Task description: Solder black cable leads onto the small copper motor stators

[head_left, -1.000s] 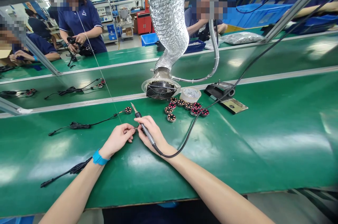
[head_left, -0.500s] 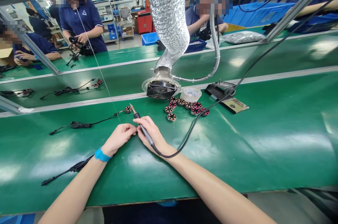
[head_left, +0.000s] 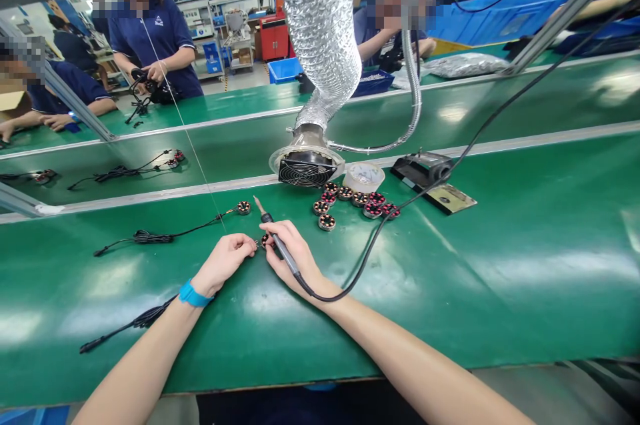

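My right hand (head_left: 296, 258) is closed around a soldering iron (head_left: 283, 245), its tip pointing up and away over the bench. Partly hidden by those fingers is a small round motor stator (head_left: 265, 240), close to my fingertips. My left hand (head_left: 234, 257) pinches what look like thin wire ends just left of that stator; the fingers cover most of them. A black cable (head_left: 143, 321) with a plug runs beneath my left forearm. Beyond my hands, another stator (head_left: 243, 207) is joined to a coiled black cable (head_left: 150, 237).
Several copper and red stators (head_left: 373, 209) lie right of my hands, before a clear roll of tape (head_left: 364, 177). An iron stand (head_left: 425, 168) is behind them. A fume extractor (head_left: 307, 168) hangs low over the bench. The iron's cord crosses the right side. Co-workers sit and stand opposite.
My right hand has moved slightly right with the soldering iron, bringing the stator by its fingers into view. The left hand has stayed almost still.
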